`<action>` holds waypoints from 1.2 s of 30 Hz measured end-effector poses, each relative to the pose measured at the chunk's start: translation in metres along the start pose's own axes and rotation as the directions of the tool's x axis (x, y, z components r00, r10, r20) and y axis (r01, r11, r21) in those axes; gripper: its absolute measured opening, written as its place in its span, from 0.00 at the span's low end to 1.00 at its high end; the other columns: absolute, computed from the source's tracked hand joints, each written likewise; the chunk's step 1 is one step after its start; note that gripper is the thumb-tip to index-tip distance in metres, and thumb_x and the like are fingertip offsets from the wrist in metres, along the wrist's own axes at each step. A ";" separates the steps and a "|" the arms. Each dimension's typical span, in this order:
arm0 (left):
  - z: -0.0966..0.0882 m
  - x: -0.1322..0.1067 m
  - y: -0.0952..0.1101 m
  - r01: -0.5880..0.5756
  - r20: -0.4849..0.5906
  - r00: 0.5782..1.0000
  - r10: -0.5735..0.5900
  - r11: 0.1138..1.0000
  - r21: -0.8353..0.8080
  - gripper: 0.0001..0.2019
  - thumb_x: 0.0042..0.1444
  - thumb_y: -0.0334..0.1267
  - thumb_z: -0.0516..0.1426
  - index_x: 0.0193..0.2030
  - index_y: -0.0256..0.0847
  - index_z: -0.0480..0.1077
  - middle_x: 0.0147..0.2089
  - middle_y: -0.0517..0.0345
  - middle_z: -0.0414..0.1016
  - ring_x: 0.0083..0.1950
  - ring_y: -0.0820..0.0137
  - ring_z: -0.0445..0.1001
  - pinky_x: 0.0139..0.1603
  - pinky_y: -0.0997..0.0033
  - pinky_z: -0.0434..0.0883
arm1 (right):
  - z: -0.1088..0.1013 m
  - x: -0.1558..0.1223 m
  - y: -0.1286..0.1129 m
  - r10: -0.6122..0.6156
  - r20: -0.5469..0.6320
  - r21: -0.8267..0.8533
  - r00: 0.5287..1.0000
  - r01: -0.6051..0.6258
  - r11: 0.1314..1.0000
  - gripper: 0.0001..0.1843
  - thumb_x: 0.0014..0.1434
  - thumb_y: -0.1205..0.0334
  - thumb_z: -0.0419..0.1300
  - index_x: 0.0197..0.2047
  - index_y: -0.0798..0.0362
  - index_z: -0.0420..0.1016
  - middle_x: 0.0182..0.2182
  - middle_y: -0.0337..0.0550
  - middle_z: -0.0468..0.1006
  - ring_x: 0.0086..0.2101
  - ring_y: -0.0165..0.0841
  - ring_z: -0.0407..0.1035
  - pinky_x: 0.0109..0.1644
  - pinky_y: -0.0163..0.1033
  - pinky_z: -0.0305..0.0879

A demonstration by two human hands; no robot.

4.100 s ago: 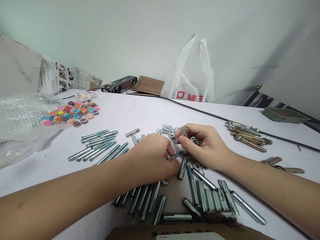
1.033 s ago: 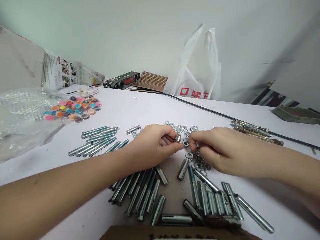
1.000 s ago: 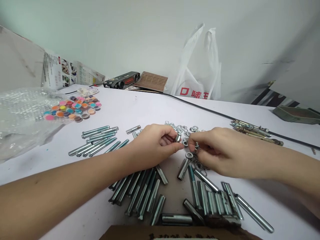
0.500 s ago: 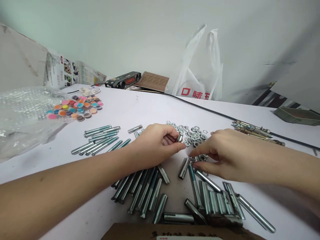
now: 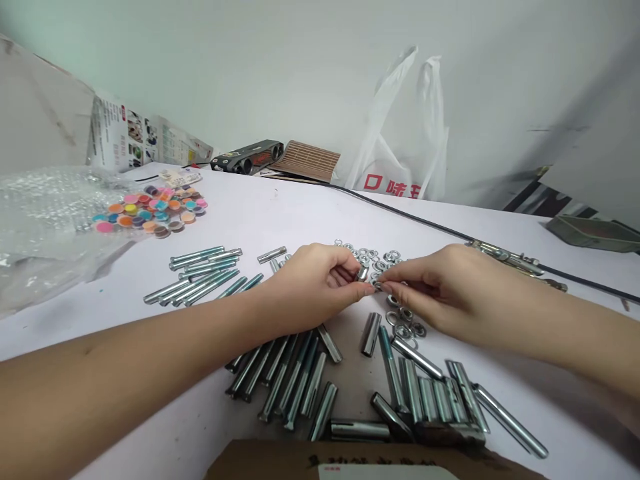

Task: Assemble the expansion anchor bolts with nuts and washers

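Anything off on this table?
No clear damage visible. Nuts and washers lie in a mixed scatter, unlike the roughly lined-up bolts at left. Colourful discs by the clear plastic seem an odd match for hardware.

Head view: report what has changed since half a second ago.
The right hand has moved forward from the nearer washers, close to the left hand, and now pinches what looks like a small washer. The left hand stays closed on a short metal piece; the bolts lie as before.
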State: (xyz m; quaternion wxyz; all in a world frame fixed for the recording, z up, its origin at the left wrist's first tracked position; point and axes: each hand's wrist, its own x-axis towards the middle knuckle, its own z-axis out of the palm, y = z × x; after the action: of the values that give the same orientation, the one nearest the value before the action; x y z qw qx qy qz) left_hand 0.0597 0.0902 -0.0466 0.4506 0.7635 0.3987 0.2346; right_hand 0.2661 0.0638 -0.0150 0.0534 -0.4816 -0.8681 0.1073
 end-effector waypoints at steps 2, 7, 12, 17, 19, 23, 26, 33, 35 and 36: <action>0.000 0.000 0.000 0.003 -0.005 1.000 -0.003 1.000 -0.008 0.11 0.53 0.44 0.59 0.28 0.38 0.67 0.23 0.65 0.64 0.26 0.78 0.61 0.25 0.78 0.59 | 0.000 0.001 0.001 0.066 0.077 0.037 0.995 -0.069 0.997 0.13 0.62 0.58 0.52 0.28 0.50 0.71 0.15 0.33 0.61 0.18 0.25 0.50 0.21 0.33 0.44; 0.000 0.000 0.003 0.033 -0.027 0.999 -0.033 0.999 -0.009 0.10 0.52 0.43 0.60 0.28 0.38 0.68 0.23 0.65 0.65 0.26 0.78 0.62 0.25 0.78 0.60 | 0.001 0.004 0.004 0.151 0.224 0.201 0.963 -0.197 0.960 0.19 0.64 0.54 0.49 0.24 0.53 0.62 0.17 0.33 0.54 0.19 0.24 0.46 0.20 0.31 0.45; -0.001 0.000 0.005 0.053 -0.030 0.998 -0.053 0.999 -0.013 0.11 0.51 0.43 0.62 0.27 0.38 0.68 0.23 0.65 0.64 0.26 0.78 0.61 0.25 0.78 0.59 | 0.000 0.006 0.004 0.197 0.230 0.361 0.953 -0.271 0.892 0.18 0.63 0.53 0.51 0.24 0.53 0.61 0.17 0.33 0.53 0.19 0.23 0.45 0.19 0.31 0.44; 0.000 0.000 0.004 0.027 -0.019 0.999 -0.027 1.000 -0.012 0.11 0.53 0.43 0.60 0.28 0.38 0.68 0.23 0.65 0.65 0.25 0.79 0.61 0.25 0.78 0.59 | -0.003 0.008 0.002 0.244 0.132 0.469 0.961 -0.277 0.838 0.18 0.61 0.50 0.55 0.26 0.53 0.70 0.15 0.33 0.53 0.17 0.23 0.45 0.18 0.31 0.43; 0.000 0.000 0.003 0.026 -0.013 1.000 -0.026 1.000 -0.007 0.11 0.53 0.43 0.59 0.29 0.38 0.68 0.23 0.66 0.65 0.25 0.80 0.61 0.25 0.79 0.59 | -0.004 0.007 0.000 0.278 0.018 0.537 0.960 -0.244 0.808 0.18 0.60 0.47 0.57 0.33 0.52 0.77 0.15 0.34 0.56 0.17 0.24 0.46 0.17 0.32 0.43; -0.001 0.001 0.003 0.016 -0.003 1.000 -0.016 0.999 0.032 0.13 0.54 0.45 0.59 0.27 0.38 0.67 0.22 0.67 0.63 0.24 0.80 0.60 0.24 0.79 0.58 | -0.002 0.005 -0.009 0.273 -0.103 0.654 0.956 -0.142 0.743 0.21 0.58 0.44 0.59 0.42 0.53 0.81 0.16 0.38 0.65 0.17 0.25 0.52 0.17 0.33 0.46; -0.001 0.001 0.002 0.000 -0.009 1.000 0.001 0.997 0.073 0.14 0.55 0.47 0.58 0.27 0.38 0.68 0.23 0.67 0.65 0.25 0.80 0.61 0.24 0.79 0.58 | 0.004 0.006 -0.016 0.258 -0.146 0.653 0.955 -0.103 0.751 0.19 0.57 0.46 0.61 0.41 0.52 0.83 0.16 0.41 0.67 0.22 0.31 0.64 0.19 0.33 0.52; 0.000 0.001 -0.001 -0.002 -0.007 1.000 0.002 0.997 0.072 0.11 0.55 0.45 0.58 0.29 0.39 0.69 0.24 0.67 0.67 0.27 0.79 0.63 0.26 0.79 0.61 | 0.015 0.011 -0.015 0.252 -0.261 0.571 0.932 -0.062 0.819 0.15 0.59 0.51 0.61 0.41 0.50 0.84 0.15 0.39 0.65 0.28 0.34 0.70 0.25 0.33 0.60; 0.000 0.001 -0.001 0.003 -0.004 1.000 -0.003 0.998 0.065 0.12 0.55 0.45 0.58 0.29 0.39 0.69 0.24 0.67 0.67 0.26 0.80 0.63 0.26 0.79 0.61 | 0.016 0.011 -0.013 0.246 -0.257 0.573 0.935 -0.058 0.818 0.14 0.59 0.52 0.61 0.41 0.50 0.84 0.15 0.39 0.66 0.28 0.34 0.70 0.26 0.33 0.61; 0.000 0.001 0.000 0.005 -0.006 1.000 -0.004 0.998 0.062 0.12 0.55 0.46 0.58 0.28 0.39 0.68 0.24 0.67 0.67 0.26 0.80 0.62 0.25 0.79 0.60 | 0.016 0.010 -0.012 0.248 -0.248 0.580 0.936 -0.061 0.812 0.13 0.59 0.53 0.61 0.41 0.50 0.84 0.16 0.39 0.67 0.29 0.34 0.70 0.26 0.33 0.61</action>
State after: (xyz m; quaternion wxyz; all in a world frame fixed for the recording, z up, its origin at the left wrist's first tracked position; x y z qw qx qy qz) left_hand 0.0602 0.0909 -0.0470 0.4261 0.7754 0.4088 0.2235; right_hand 0.2475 0.0640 -0.0276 0.3208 -0.5247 -0.7351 0.2853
